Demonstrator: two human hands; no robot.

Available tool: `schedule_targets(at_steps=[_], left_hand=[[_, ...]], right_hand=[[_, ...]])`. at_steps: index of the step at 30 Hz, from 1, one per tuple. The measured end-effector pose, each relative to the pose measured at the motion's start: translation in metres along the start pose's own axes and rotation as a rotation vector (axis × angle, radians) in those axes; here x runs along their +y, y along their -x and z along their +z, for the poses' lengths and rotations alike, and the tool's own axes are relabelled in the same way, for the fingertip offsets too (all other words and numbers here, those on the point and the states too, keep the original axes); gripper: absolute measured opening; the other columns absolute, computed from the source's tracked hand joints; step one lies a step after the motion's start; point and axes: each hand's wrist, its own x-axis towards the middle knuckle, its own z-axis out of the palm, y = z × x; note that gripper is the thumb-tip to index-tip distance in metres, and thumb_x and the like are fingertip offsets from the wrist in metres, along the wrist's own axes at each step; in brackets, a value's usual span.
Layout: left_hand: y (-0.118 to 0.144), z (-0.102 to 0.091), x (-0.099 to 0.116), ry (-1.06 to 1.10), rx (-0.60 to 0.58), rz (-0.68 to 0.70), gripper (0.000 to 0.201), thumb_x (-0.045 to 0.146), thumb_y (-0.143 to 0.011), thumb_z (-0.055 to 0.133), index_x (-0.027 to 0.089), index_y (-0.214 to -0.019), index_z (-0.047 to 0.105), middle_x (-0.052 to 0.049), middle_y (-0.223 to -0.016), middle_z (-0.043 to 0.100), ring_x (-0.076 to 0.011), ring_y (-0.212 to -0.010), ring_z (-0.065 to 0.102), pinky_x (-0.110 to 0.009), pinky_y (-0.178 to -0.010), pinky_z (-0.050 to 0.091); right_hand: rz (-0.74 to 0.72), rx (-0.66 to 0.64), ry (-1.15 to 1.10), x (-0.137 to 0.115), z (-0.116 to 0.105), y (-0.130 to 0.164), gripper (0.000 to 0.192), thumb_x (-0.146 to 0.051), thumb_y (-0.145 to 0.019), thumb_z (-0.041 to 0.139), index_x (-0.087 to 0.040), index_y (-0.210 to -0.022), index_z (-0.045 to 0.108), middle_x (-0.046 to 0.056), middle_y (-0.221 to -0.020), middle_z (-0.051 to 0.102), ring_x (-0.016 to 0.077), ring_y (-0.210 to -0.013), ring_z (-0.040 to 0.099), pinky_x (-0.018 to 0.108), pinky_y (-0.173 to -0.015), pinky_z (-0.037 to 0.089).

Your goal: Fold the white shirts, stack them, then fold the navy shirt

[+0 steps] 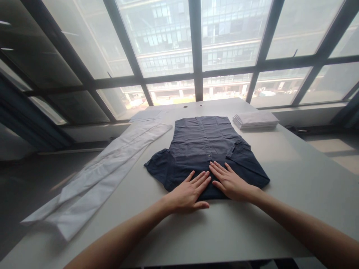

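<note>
A dark navy button-up shirt [193, 140] lies spread out on the white table [174, 239], its button line running up the middle. One sleeve sticks out at the left, and the other is folded across at the right. Both of my hands rest flat on the near part of the shirt. My left hand [190, 190] has its fingers stretched out and its thumb over the shirt's near edge. Close beside it, my right hand [228, 181] lies with fingers spread near the button line. Neither hand grips the cloth.
White garments [95, 175] lie lengthwise along the table's left side, partly over its edge. A stack of folded white cloth [255, 120] sits at the back right. Behind the table stand tall windows [165, 37] with dark frames. A dark curtain [25, 116] hangs at the left.
</note>
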Motion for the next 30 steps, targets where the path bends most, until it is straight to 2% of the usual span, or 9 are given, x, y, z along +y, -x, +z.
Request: schedule_targets(at_steps=[6,9,13,16,18,20,25,28,30], left_hand=[[0.000,-0.009,-0.001,0.116,0.012,-0.029,0.075,0.057,-0.102,0.049,0.024,-0.163,0.021,-0.012,-0.168,0.014,-0.0296,-0.156,0.013,-0.055,-0.125,0.012],[0.007,-0.029,-0.015,0.167,0.198,-0.110,0.056,0.046,-0.104,0.049,0.027,-0.156,0.040,-0.007,-0.165,0.031,-0.0252,-0.153,0.027,-0.046,-0.124,0.025],[0.034,-0.058,-0.064,0.057,0.531,-0.447,0.041,0.037,-0.102,0.048,0.020,-0.138,0.059,-0.010,-0.143,0.060,-0.0246,-0.135,0.054,-0.040,-0.116,0.039],[0.065,-0.066,-0.113,-0.109,0.586,-0.688,0.040,0.031,-0.095,0.053,0.015,-0.130,0.063,-0.014,-0.130,0.066,-0.0280,-0.124,0.060,-0.041,-0.111,0.044],[0.084,-0.065,-0.141,-0.169,0.553,-0.847,0.043,0.028,-0.090,0.057,0.010,-0.129,0.063,-0.018,-0.127,0.066,-0.0292,-0.121,0.062,-0.038,-0.107,0.046],[0.098,-0.061,-0.160,-0.198,0.453,-0.983,0.046,0.032,-0.088,0.059,0.009,-0.128,0.064,-0.020,-0.127,0.066,-0.0313,-0.121,0.062,-0.037,-0.104,0.047],[0.110,-0.059,-0.179,-0.138,0.266,-1.207,0.050,0.049,-0.091,0.054,0.009,-0.117,0.069,-0.022,-0.118,0.071,-0.0340,-0.114,0.066,-0.034,-0.089,0.049],[0.112,-0.063,-0.182,-0.033,0.242,-1.233,0.046,0.055,-0.086,0.056,0.013,-0.089,0.073,-0.016,-0.092,0.076,-0.0311,-0.092,0.070,-0.030,-0.071,0.046],[0.113,-0.066,-0.182,0.084,0.233,-1.191,0.043,0.056,-0.081,0.060,0.016,-0.066,0.068,-0.009,-0.066,0.069,-0.0262,-0.071,0.066,-0.028,-0.059,0.039]], right_hand=[[0.015,-0.001,-0.037,-0.001,-0.001,0.000,0.063,-0.050,-0.106,0.032,-0.022,-0.162,0.025,0.011,-0.168,0.019,0.0281,-0.156,0.015,0.062,-0.123,0.014],[0.021,0.009,-0.084,-0.001,-0.002,0.000,0.064,-0.049,-0.105,0.035,-0.024,-0.163,0.023,0.011,-0.168,0.019,0.0288,-0.156,0.016,0.062,-0.123,0.013],[0.055,0.057,-0.240,0.001,-0.009,0.000,0.065,-0.049,-0.105,0.038,-0.024,-0.163,0.022,0.011,-0.167,0.024,0.0283,-0.155,0.019,0.061,-0.124,0.015],[0.054,0.183,-0.368,0.005,-0.014,0.000,0.062,-0.048,-0.104,0.041,-0.027,-0.162,0.029,0.010,-0.166,0.030,0.0275,-0.155,0.021,0.056,-0.124,0.020],[0.057,0.278,-0.422,0.009,-0.015,0.000,0.059,-0.047,-0.103,0.044,-0.027,-0.159,0.036,0.009,-0.164,0.035,0.0274,-0.153,0.026,0.053,-0.125,0.024],[0.069,0.353,-0.452,0.013,-0.016,0.000,0.056,-0.046,-0.102,0.048,-0.027,-0.155,0.043,0.008,-0.161,0.041,0.0277,-0.151,0.033,0.051,-0.125,0.027],[0.075,0.438,-0.477,0.017,-0.017,-0.001,0.049,-0.042,-0.101,0.050,-0.028,-0.148,0.052,0.009,-0.154,0.050,0.0286,-0.144,0.044,0.051,-0.122,0.033],[0.075,0.465,-0.482,0.018,-0.017,-0.001,0.046,-0.040,-0.101,0.051,-0.028,-0.145,0.055,0.009,-0.152,0.051,0.0290,-0.143,0.045,0.052,-0.121,0.034],[0.075,0.481,-0.488,0.018,-0.017,-0.001,0.045,-0.040,-0.101,0.051,-0.029,-0.144,0.056,0.009,-0.152,0.051,0.0287,-0.142,0.045,0.052,-0.121,0.034]])
